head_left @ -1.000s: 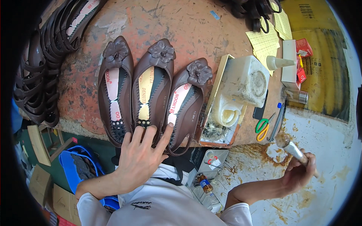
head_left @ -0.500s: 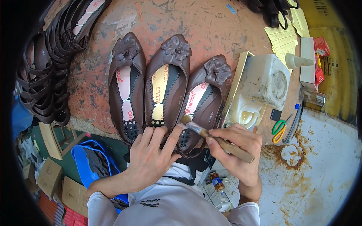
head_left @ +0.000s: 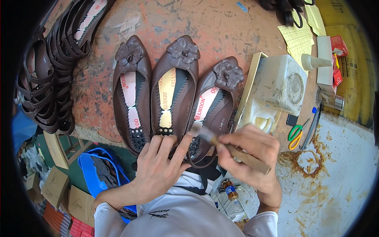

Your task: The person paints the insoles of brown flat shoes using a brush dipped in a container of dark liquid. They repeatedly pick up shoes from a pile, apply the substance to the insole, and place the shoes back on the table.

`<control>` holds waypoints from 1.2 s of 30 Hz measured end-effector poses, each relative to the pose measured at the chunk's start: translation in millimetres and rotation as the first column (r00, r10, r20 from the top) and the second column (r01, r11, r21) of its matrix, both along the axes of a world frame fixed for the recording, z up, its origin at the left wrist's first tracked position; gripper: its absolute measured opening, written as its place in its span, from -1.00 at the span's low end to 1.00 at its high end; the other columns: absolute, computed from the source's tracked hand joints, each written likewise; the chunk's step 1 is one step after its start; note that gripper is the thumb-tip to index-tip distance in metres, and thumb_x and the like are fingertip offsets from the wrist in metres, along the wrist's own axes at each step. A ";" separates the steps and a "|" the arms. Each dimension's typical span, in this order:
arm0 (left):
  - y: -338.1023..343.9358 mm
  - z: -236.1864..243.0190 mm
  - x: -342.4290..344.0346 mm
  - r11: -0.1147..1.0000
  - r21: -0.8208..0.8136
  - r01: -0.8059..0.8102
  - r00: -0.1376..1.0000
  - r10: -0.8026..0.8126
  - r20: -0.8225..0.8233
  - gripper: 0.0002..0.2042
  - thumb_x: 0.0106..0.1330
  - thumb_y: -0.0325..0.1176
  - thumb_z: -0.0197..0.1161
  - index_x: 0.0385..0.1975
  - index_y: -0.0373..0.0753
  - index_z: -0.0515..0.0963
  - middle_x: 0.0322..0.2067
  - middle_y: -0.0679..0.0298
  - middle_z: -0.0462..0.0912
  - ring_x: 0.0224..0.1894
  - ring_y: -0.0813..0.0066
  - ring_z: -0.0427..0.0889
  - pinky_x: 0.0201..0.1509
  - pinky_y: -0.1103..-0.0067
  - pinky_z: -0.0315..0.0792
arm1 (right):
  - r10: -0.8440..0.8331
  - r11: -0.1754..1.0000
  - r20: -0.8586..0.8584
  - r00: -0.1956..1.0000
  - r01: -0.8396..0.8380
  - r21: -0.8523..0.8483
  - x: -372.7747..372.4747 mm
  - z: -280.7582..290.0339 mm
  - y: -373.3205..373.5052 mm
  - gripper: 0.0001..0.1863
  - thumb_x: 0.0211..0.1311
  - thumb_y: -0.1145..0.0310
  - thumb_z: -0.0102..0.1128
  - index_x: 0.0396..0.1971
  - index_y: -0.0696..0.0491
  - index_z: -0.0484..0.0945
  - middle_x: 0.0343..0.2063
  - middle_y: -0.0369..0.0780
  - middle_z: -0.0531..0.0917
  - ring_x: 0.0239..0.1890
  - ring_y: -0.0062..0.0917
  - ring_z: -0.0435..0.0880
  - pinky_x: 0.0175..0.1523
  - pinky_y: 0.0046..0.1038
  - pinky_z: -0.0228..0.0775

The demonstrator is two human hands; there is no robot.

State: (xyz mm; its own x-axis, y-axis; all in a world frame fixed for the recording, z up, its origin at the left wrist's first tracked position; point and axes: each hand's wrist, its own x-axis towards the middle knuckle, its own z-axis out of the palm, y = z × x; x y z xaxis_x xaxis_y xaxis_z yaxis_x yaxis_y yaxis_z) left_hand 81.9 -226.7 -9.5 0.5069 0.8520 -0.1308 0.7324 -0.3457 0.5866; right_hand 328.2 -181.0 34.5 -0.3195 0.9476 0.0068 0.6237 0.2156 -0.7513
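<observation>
Three dark brown flat shoes with flower ornaments stand side by side, toes away from me: a left shoe [head_left: 132,89], a middle shoe [head_left: 167,91] and a right shoe [head_left: 211,102]. My left hand [head_left: 160,164] lies over their heel ends. Its index finger and thumb grip the right shoe's heel rim, while the other fingers rest on the middle shoe. A brush [head_left: 248,158] with a flat wooden handle is held in my right hand [head_left: 252,158]. Its bristles, blurred by motion, are over the inside of the right shoe, near my left fingertip.
At right, a whitish plastic container [head_left: 278,83] with pale liquid in its opening sits in a shallow box [head_left: 249,85]. Scissors [head_left: 295,136] lie at the table's right edge. Strappy brown shoes [head_left: 63,59] are piled at far left. A blue basket [head_left: 89,173] stands below.
The brush has shifted slightly in my right hand's grip area over the right shoe, its tip now blurred. My left hand keeps nearly the same place. The whole view has tilted slightly.
</observation>
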 end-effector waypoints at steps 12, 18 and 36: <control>-1.8 -0.8 2.8 1.000 0.005 0.000 1.000 0.000 -0.014 -0.05 -0.11 -0.29 0.74 0.43 -0.24 0.49 0.01 0.12 0.54 0.02 0.06 0.56 0.04 0.25 0.57 | 0.058 0.986 0.171 0.983 -0.084 0.144 -18.7 -6.8 -47.5 -0.65 0.14 0.58 0.55 -0.05 0.32 0.73 -0.21 -0.10 0.74 -0.26 -0.31 0.68 -0.19 -0.32 0.59; -2.5 2.5 3.9 1.000 -0.004 -0.004 0.999 0.004 -0.033 -0.06 -0.03 -0.24 0.70 0.48 -0.19 0.46 0.00 0.16 0.52 0.03 0.12 0.54 0.01 0.28 0.55 | -0.011 0.922 0.255 0.967 -0.089 0.377 -15.6 -46.1 2.0 -0.62 0.21 0.51 0.51 0.01 0.34 0.72 -0.17 -0.08 0.73 -0.15 -0.32 0.66 -0.19 -0.38 0.61; -24.7 10.2 -1.6 0.993 0.044 0.108 0.964 -0.094 -0.248 -0.23 0.21 -0.25 0.56 0.43 -0.42 0.46 -0.18 0.15 0.56 -0.02 0.13 0.51 0.15 0.12 0.37 | -0.405 0.909 0.345 0.847 0.332 0.252 64.9 13.7 -42.4 -0.90 0.16 0.59 0.58 -0.34 0.17 0.82 -0.44 -0.19 0.79 -0.45 -0.40 0.65 -0.27 -0.34 0.50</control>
State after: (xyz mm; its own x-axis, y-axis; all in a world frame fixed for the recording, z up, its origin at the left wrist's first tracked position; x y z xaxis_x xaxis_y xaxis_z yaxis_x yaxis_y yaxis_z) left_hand 80.3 -251.4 0.7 0.5490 0.8076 -0.2153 0.8111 -0.4525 0.3707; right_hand 393.2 -223.4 48.2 0.0408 0.9900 0.1348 0.9122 0.0181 -0.4094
